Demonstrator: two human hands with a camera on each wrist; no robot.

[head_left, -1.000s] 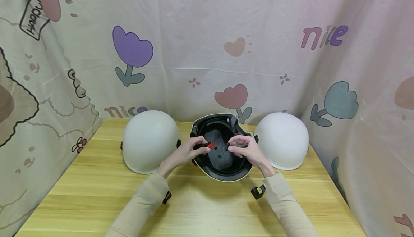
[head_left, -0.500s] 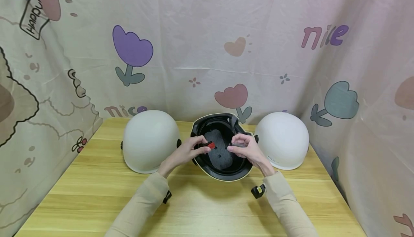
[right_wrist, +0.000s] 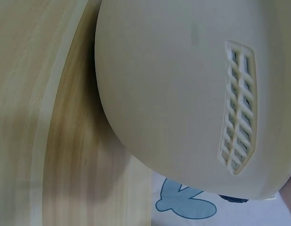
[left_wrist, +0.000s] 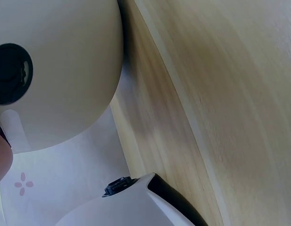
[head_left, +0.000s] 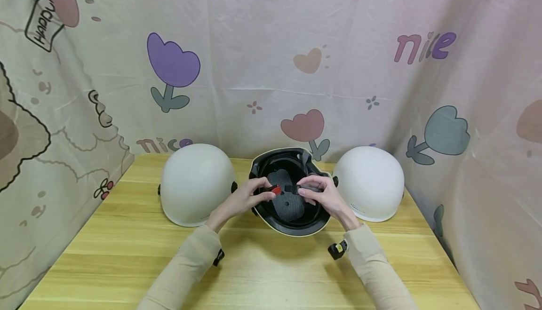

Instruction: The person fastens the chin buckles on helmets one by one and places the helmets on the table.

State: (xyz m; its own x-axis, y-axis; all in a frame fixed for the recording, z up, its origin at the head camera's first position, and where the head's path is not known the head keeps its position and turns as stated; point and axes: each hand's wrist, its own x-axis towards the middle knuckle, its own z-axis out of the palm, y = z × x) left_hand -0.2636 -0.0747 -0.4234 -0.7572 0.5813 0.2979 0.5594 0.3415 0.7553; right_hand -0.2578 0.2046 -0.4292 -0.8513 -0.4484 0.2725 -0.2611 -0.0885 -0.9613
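In the head view an upturned helmet (head_left: 291, 229) with a pale shell and black lining lies in the middle. Over its opening my left hand (head_left: 245, 198) pinches a red-and-black buckle piece (head_left: 276, 189) between thumb and fingers. Facing it from the right, my right hand (head_left: 323, 194) holds a black strap clip (head_left: 291, 189) that sticks out leftward past the fingertips. A small gap separates the two pieces. In the left wrist view a fingertip (left_wrist: 0, 157) shows at the left edge, beside the middle helmet's shell with its round black knob (left_wrist: 12, 73).
A white helmet (head_left: 196, 185) stands dome up on the left and another white helmet (head_left: 369, 183) on the right, both close to my wrists. The right one has a slatted vent (right_wrist: 238, 108). Beneath is a wooden table (head_left: 271, 277); a printed cloth (head_left: 254, 56) hangs behind.
The black clip now reaches farther left out of my right fingers, closer to the red piece, and the right fingers have shifted their grip. My left hand and the helmets have stayed put.
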